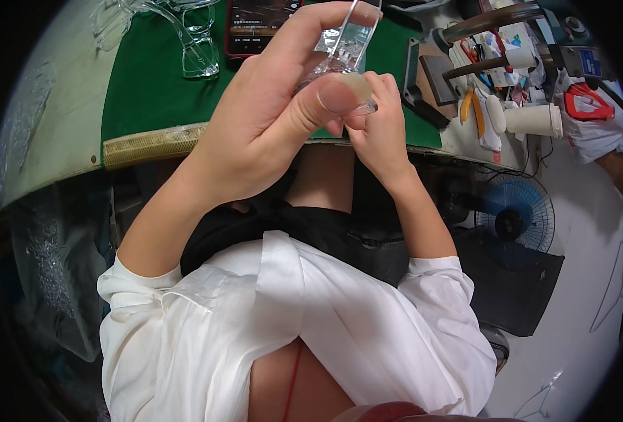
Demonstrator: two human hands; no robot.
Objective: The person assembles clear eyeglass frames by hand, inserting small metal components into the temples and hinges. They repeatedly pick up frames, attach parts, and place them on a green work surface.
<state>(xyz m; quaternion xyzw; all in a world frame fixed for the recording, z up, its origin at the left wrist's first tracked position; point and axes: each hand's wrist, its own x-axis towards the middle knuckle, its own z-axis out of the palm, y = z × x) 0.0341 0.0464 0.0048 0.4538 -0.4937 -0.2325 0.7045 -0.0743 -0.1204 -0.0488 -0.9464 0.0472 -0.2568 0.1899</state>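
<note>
My left hand (255,119) is raised over the near edge of the table, thumb and fingers closed around a clear, glossy plastic piece (354,36) with a squared frame-like end. The thumb covers part of it. Just behind and to the right, my right hand (382,130) has its fingers curled in at the lower end of the same piece; its fingertips are partly hidden by the left thumb. More clear plastic frame-shaped pieces (200,58) lie on the green mat (150,84) at the far left.
Beyond my left hand lies a phone (245,43) with its screen lit. A yellowish strip (153,145) runs along the table's front edge. At right stand a lever-handled machine (491,24), a white cup (536,120) and orange-handled tools (472,109). A blue fan (514,214) is below.
</note>
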